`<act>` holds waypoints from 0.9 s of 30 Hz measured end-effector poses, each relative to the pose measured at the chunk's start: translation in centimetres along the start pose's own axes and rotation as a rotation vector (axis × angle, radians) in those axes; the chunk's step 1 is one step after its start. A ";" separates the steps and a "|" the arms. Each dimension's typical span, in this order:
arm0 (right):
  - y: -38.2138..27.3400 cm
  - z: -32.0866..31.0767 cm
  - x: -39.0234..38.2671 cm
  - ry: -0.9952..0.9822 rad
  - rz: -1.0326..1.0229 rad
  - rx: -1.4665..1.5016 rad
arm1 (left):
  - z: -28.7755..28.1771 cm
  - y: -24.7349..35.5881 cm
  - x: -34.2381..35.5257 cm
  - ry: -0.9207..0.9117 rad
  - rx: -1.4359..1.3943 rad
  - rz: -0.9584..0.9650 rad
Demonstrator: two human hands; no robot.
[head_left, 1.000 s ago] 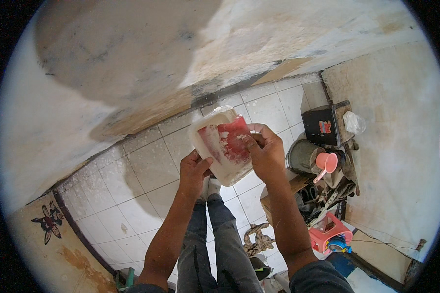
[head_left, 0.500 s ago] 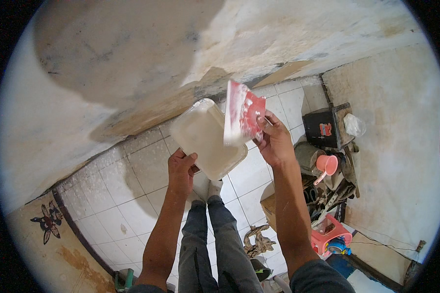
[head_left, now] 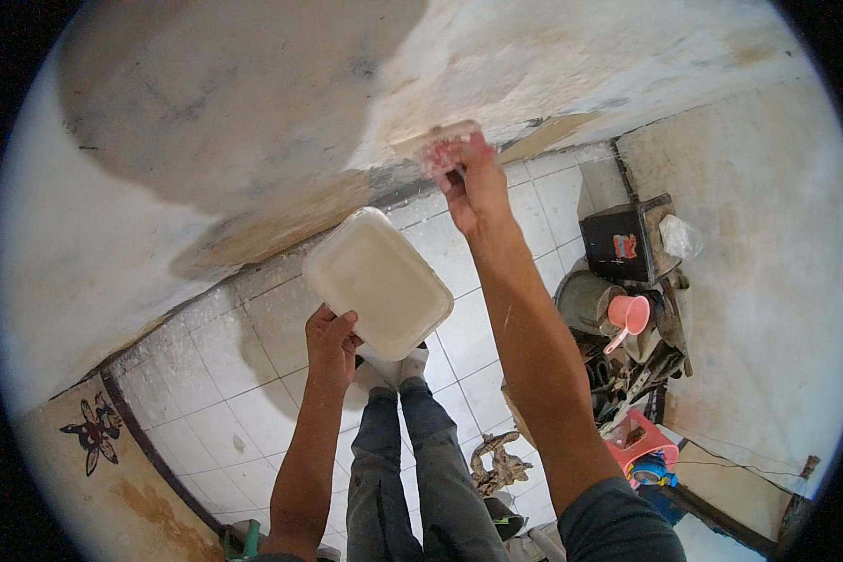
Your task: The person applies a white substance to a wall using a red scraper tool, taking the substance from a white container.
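My left hand [head_left: 331,345] is closed on the near left rim of a pale rectangular tray [head_left: 429,330], its thumb over the edge. A smooth whitish layer covers the inside of the tray. My right hand [head_left: 476,195] grips a red putty spreader [head_left: 447,148] smeared with white paste. The spreader is blurred by motion and lies at the lower part of the patchy, pale wall [head_left: 496,66]; whether its blade touches the wall is hard to tell. My right arm reaches forward, past the tray's right side.
White floor tiles [head_left: 459,337] run under my feet to the wall's base. On the right stand a black box [head_left: 618,248] with a clear plastic bag [head_left: 680,237], a grey bucket [head_left: 581,298], a pink dipper [head_left: 629,314] and a pink stool [head_left: 660,438]. Gnarled wood [head_left: 499,465] lies near my legs.
My right hand has taken the spreader from over the tray forward to the wall, turning its face away. The tray and my left hand have shifted slightly left and nearer.
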State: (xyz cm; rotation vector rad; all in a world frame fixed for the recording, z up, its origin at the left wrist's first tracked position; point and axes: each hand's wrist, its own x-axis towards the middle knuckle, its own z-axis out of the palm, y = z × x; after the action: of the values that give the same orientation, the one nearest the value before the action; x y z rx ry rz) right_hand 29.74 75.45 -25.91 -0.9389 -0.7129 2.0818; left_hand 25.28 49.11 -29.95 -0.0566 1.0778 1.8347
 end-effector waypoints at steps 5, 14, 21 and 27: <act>-1.6 3.4 -4.2 -0.009 -0.101 -0.067 | -1.4 0.8 -0.9 0.057 0.016 0.006; 2.7 -2.8 -0.2 -0.066 0.054 -0.057 | -1.6 1.3 -1.8 0.040 -0.057 0.022; -4.4 8.6 -3.5 -0.033 -0.017 -0.045 | -2.8 2.6 -3.4 0.128 -0.017 0.036; -9.8 8.2 -9.0 -0.069 -0.196 0.027 | -4.0 2.7 -3.9 0.036 -0.002 0.006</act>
State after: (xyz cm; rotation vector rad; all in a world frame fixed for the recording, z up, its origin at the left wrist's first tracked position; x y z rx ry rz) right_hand 31.20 72.45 -10.61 -0.7546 -0.7786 1.9534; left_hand 23.68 43.19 -28.84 -0.0878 1.1025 1.8462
